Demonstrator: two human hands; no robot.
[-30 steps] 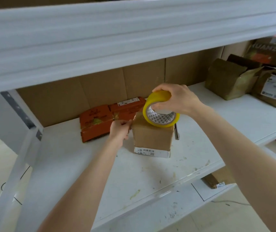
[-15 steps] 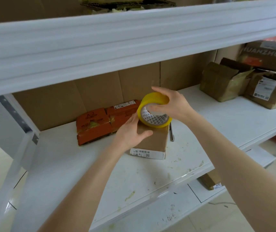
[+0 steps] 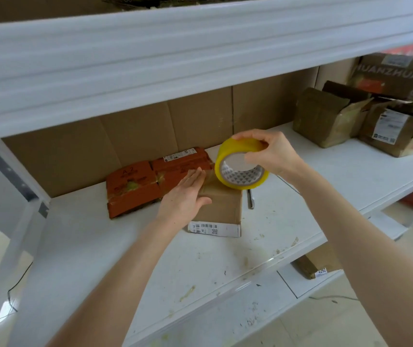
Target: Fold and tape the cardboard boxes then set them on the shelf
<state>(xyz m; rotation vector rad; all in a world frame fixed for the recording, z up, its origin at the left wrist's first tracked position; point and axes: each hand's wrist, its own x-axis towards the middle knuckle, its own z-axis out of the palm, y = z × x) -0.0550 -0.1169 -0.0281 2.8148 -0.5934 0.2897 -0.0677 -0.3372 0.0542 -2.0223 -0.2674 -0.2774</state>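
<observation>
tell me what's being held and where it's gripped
The right hand grips the yellow tape roll by its upper rim. The left hand holds nothing, flat on the brown box.

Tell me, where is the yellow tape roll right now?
In the head view, the yellow tape roll is mid-frame, gripped by the right hand over the small cardboard box, right of the orange boxes.

Left hand (image 3: pixel 184 196) flat, right hand (image 3: pixel 275 154) fingers (image 3: pixel 253 137) curled

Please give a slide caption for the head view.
Left hand presses the cardboard box top; right hand holds a yellow tape roll.
</observation>
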